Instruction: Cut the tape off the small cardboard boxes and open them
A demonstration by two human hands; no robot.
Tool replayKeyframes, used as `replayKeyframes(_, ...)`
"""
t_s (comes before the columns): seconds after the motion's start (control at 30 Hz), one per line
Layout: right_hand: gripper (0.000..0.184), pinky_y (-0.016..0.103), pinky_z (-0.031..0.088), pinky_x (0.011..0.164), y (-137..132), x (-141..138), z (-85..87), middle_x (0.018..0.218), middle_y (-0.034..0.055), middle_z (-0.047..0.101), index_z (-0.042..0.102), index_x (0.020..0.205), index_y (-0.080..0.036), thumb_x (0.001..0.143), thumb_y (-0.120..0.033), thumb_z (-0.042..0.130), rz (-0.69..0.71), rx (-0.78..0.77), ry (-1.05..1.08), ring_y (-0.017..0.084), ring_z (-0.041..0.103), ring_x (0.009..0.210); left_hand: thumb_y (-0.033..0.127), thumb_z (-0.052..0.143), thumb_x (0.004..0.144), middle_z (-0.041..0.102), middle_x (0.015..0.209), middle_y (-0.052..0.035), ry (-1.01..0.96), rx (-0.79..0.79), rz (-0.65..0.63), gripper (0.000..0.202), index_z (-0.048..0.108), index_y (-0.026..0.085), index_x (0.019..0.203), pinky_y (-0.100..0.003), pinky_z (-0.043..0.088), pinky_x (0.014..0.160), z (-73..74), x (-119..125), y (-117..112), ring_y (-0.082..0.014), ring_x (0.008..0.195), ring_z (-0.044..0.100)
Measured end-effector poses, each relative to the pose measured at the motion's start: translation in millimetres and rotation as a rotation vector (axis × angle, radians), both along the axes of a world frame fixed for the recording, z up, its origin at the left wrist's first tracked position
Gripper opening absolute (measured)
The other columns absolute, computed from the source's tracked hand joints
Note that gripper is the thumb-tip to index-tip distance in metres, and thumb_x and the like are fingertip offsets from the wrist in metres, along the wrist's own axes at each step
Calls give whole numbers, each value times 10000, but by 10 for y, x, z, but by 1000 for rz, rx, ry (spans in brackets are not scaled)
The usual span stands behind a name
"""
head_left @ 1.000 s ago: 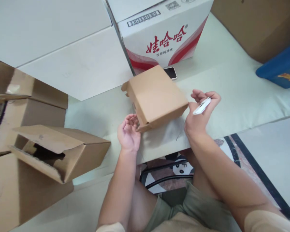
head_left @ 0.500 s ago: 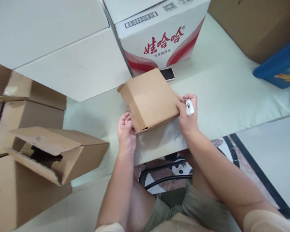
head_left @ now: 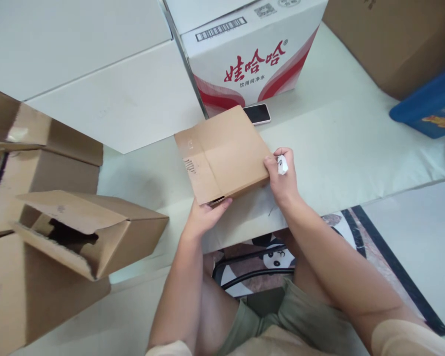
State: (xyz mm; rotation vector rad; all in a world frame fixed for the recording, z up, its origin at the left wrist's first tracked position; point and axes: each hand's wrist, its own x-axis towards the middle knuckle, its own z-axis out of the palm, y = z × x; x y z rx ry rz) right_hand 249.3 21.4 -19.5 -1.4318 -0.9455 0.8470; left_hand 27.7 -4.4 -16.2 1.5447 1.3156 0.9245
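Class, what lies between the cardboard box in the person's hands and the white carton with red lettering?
In the head view, a smartphone lies there, screen up, its left end hidden by the cardboard box, beside the white carton.

Left fingers (head_left: 225,202) mostly hidden behind box (head_left: 234,148); phone (head_left: 260,113) partly covered.

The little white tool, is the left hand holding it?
No, the white tool sits in the right hand, while the left hand holds the cardboard box.
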Motion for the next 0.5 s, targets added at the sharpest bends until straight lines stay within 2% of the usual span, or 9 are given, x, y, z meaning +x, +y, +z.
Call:
replayKeyframes(0.1,380,350,475,759,16,19,0,855,-15,551,375,942,-283,817,-536,630,-12,-5,16,186,571,829,570,782,809,832,1102,-161,29,51,-22,440,821,167,980,-460,624,1036,-8,-71,17,-311,1083,790)
replayKeyframes(0.17,327,361,487,794,18,38,9,833,-16,561,386,927,-284,844,-519,597,-11,-5,47,200,613,869,553,748,847,834,1079,-164,54,87,-15,416,828,159,952,-462,601,1068,-17,-130,37,-311,1104,785)
replayKeyframes(0.33,271,400,498,934,-19,63,40,875,-2,628,394,946,-294,847,-457,586,69,82,62,233,686,1051,571,721,872,832,1034,-160,51,66,19,445,819,142,933,-440,598,1046,-20,-204,83,-309,1093,781)
replayKeyframes(0.4,280,397,499,916,-22,66,41,873,4,643,400,941,-294,835,-459,598,90,66,11,237,683,1040,569,724,866,830,1061,-164,41,48,19,446,821,142,952,-449,590,1057,-14,-198,87,-311,1108,776)
replayKeyframes(0.5,274,367,482,803,-1,76,45,847,10,640,417,912,-285,833,-495,575,51,-24,-58,226,654,919,569,734,852,830,1089,-163,41,33,16,444,827,149,961,-459,577,1074,-8,-184,84,-312,1134,766)
